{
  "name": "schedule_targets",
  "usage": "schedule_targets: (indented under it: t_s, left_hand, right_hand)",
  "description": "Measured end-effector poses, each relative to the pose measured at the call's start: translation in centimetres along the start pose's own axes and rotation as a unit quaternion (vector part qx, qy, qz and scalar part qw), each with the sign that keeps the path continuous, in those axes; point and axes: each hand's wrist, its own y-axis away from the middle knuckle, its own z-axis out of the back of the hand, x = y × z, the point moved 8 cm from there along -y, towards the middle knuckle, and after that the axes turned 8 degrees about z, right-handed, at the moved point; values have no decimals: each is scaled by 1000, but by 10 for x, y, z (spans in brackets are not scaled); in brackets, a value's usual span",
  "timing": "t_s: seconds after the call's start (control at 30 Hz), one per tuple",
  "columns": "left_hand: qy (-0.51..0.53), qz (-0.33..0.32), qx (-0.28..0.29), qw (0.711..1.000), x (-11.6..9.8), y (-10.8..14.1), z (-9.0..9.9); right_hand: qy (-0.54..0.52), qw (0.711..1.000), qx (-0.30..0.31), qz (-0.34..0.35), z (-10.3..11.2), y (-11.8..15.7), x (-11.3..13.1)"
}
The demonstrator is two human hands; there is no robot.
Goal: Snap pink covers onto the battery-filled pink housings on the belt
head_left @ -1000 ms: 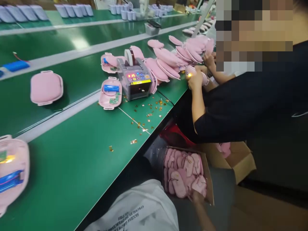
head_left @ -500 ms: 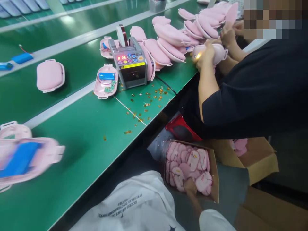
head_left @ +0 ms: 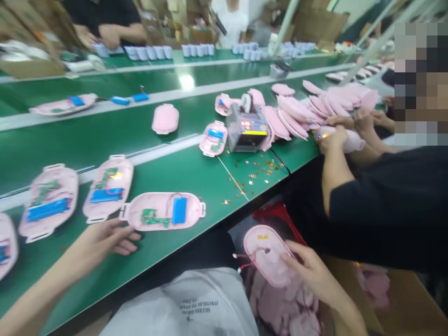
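Note:
My right hand (head_left: 310,263) grips the edge of a pink oval cover (head_left: 259,268), raised above the box of pink parts. Red wires (head_left: 254,255) with small white connectors hang from the cover, and yellow tape marks its upper end. Over the bench, my left hand (head_left: 110,236) has its fingers stretched out. The hand is beside the left tab of a pink shell (head_left: 135,219); I cannot tell whether it touches. In that shell lie a blue battery (head_left: 179,211) and a green circuit board (head_left: 150,216). Two similar shells (head_left: 108,189) (head_left: 49,203) stand behind the left hand.
A grey tape dispenser (head_left: 247,135) stands on the green bench (head_left: 196,175), with scattered tape bits (head_left: 262,170) before it. Closed pink cases (head_left: 294,112) are heaped behind it. A co-worker's arm (head_left: 336,172) handles a case at right. The box of pink parts (head_left: 287,303) is below.
My right hand has come up from the box with a pink cover. My left hand has come into view beside the wired shell. The view has swung left and up.

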Motion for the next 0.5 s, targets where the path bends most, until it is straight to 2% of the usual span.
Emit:
schedule_targets:
  t_s: [0.1, 0.2, 0.27, 0.33, 0.43, 0.5]
  left_hand:
    - [-71, 15, 39, 997, 14, 13, 10]
    - [-215, -99, -43, 971, 2, 29, 30]
    - [-261, -185, -112, 941, -10, 39, 41]
    - [-240, -252, -154, 925, -19, 46, 46]
    - [-126, -304, -147, 933, -28, 45, 42]
    - [-11, -288, -127, 949, -29, 37, 36]
  right_hand:
    - [96, 983, 32, 156, -16, -64, 110]
    - [155, 948, 48, 275, -46, -111, 183]
    - [165, 932, 78, 313, -71, -136, 211]
    - [162, 925, 103, 327, -93, -155, 229]
    - [159, 922, 109, 337, -117, -173, 246]
    - [159, 920, 119, 339, -131, -179, 252]
